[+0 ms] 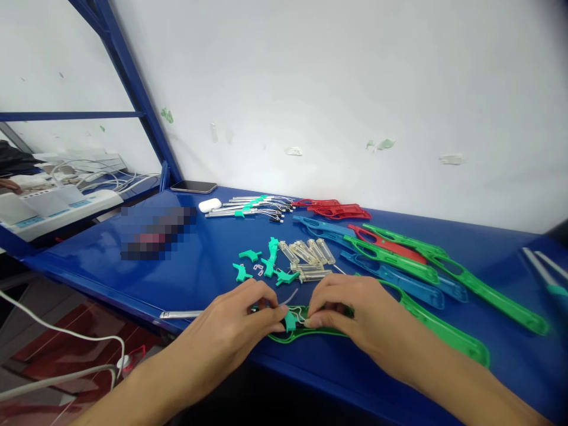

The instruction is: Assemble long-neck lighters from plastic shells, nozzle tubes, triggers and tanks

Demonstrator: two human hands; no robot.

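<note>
At the table's front edge, my left hand (248, 310) is closed, its thumb and fingers pinching around a teal plastic trigger piece (290, 321). A silver rod (180, 315) sticks out to the left from behind that hand. My right hand (350, 302) pinches thin white wire (299, 313) just right of the trigger; its fingertips hide the wire's end. Beneath both hands lies a green plastic handle shell (448, 331), its long end reaching to the right. Just beyond the hands are loose teal triggers (269, 266) and several transparent plastic cases (310, 253).
Further back lie rod assemblies with wires (248, 206), a white earbud case (210, 205) and a phone (194, 187). Red shells (339, 210), blue shells (394, 281) and green shells (479, 278) spread rightward. Teal-ended tools (548, 275) sit far right; a power strip (66, 210) is left.
</note>
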